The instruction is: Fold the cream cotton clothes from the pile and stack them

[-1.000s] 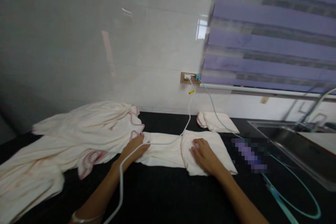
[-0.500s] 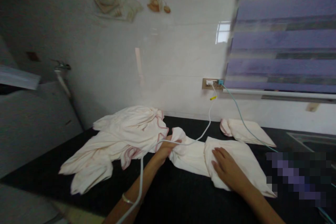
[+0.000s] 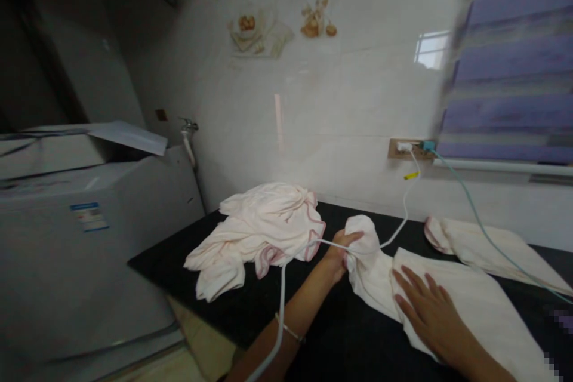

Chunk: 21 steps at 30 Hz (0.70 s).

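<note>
The left hand (image 3: 342,250) is closed in a fist-like grip on the gathered left end of a cream cloth (image 3: 452,304), lifting that bunched end off the black counter (image 3: 250,310). The right hand (image 3: 427,310) lies flat with its fingers spread and slightly apart, palm down, pressing on the middle of the same cloth. So both hands touch 1 cloth: it runs from the left hand's grip, under the right hand, and on toward the lower right, with its long axis slanting from upper left to lower right. The left hand holds the end; the right hand is nearer the cloth's flat, folded body.

The cloth looks thin and soft, pale cream, creased where it is bunched and smooth where it lies flat.

A white cable (image 3: 286,286) passes over the left wrist and across the raised end, running up to a wall socket (image 3: 405,148) beyond the hands. Left of the left hand, just apart from it, lies a crumpled pile of cream cloth with pink edging (image 3: 264,230). Beyond the right hand sits a second folded cloth (image 3: 483,248), crossed by a teal cable (image 3: 487,236). Far left stands a white appliance (image 3: 85,239).
</note>
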Each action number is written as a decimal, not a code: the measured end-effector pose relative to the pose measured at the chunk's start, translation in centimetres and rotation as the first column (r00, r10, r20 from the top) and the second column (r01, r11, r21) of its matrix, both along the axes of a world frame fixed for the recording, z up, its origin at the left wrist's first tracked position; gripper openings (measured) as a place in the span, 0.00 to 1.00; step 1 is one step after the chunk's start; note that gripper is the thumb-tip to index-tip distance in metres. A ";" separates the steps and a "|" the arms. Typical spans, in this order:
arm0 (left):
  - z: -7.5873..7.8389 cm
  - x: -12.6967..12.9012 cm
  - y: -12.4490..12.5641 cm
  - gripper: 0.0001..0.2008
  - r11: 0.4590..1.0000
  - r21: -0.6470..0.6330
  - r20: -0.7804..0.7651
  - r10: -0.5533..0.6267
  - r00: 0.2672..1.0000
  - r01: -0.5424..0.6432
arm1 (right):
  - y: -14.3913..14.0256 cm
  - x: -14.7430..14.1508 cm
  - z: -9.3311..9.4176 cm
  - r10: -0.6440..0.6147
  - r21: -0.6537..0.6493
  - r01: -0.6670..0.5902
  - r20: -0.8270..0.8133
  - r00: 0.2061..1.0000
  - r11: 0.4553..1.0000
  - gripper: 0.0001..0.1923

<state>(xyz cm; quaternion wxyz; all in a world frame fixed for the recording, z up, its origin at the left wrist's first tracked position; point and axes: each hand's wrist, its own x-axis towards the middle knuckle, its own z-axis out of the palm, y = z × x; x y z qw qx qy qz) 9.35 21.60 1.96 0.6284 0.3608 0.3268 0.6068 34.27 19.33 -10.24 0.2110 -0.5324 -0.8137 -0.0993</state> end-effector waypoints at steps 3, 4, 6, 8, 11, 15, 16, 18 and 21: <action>-0.3 2.6 0.1 0.28 1.000 -0.003 0.034 -0.019 0.999 0.019 | -0.2 -0.5 0.6 -0.009 -0.045 0.010 0.006 1.000 0.999 0.29; -0.4 3.5 0.0 0.29 1.000 -0.001 0.024 -0.030 0.999 0.030 | -0.4 -0.7 1.0 -0.016 -0.064 0.016 0.009 1.000 0.998 0.29; -0.5 5.3 -0.1 0.30 0.998 0.024 -0.038 -0.057 0.998 0.058 | -1.0 -1.2 2.2 -0.033 -0.111 0.035 0.017 0.999 0.993 0.29; -0.3 6.7 -0.2 0.29 0.991 0.078 -0.158 -0.096 0.983 0.109 | -1.6 -1.7 3.5 -0.036 -0.167 0.040 0.028 0.999 0.985 0.29; 0.5 8.6 -0.1 0.23 0.960 0.161 -0.338 -0.164 0.927 0.228 | -2.1 -2.6 5.1 -0.012 -0.227 0.016 0.020 1.000 0.974 0.27; 1.0 10.8 0.2 0.17 0.929 0.211 -0.465 -0.177 0.867 0.302 | -2.0 -3.6 5.5 0.010 -0.229 -0.011 -0.004 1.000 0.973 0.26; 0.9 11.3 0.2 0.16 0.923 0.230 -0.500 -0.160 0.851 0.309 | -1.9 -3.9 5.4 0.025 -0.212 -0.028 -0.016 1.000 0.977 0.26; 0.5 12.2 0.1 0.19 0.904 0.267 -0.578 -0.127 0.806 0.334 | -1.7 -4.2 5.0 0.061 -0.169 -0.066 -0.039 0.997 0.983 0.26; 0.0 13.0 -0.5 0.24 0.869 0.263 -0.648 -0.163 0.744 0.420 | -1.3 -3.5 4.3 0.138 -0.137 -0.139 -0.016 0.990 0.981 0.24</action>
